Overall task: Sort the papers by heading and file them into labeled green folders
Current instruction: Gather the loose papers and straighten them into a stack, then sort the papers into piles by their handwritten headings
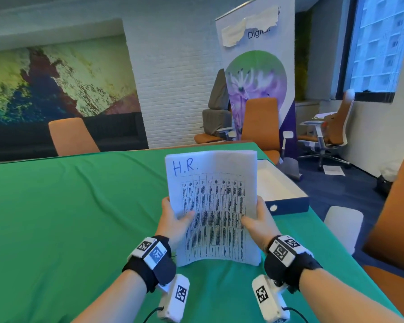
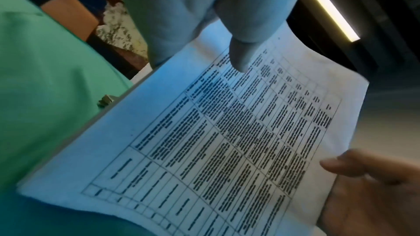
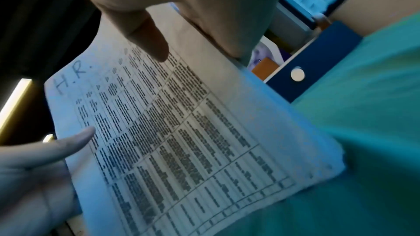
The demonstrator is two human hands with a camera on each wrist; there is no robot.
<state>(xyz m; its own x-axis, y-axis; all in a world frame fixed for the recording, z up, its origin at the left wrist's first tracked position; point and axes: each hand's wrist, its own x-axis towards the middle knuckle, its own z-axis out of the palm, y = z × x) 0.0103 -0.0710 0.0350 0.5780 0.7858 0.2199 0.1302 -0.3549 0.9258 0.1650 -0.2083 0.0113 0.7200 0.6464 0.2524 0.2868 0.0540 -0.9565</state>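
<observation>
Both hands hold the "H.R." stack upright, its lower edge on the green surface.

Left hand (image 1: 173, 220) and right hand (image 1: 259, 220) clamp the papers (image 1: 214, 206) at 12 o'clock, thumbs in front. Best to tap the edges square and fan the sheets to read each heading. Lower sheets' headings are hidden; no green folders show; the blue box (image 1: 287, 201) at 1 o'clock is half covered.

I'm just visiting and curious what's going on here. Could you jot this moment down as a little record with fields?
held item: stack of papers, upright, bottom edge on the green tablecloth
heading: "H.R." handwritten in blue, top left
page content: printed table
left hand: grips the stack's left edge
right hand: grips the right edge
nearby: open blue box to the right
green folders: none in view
</observation>
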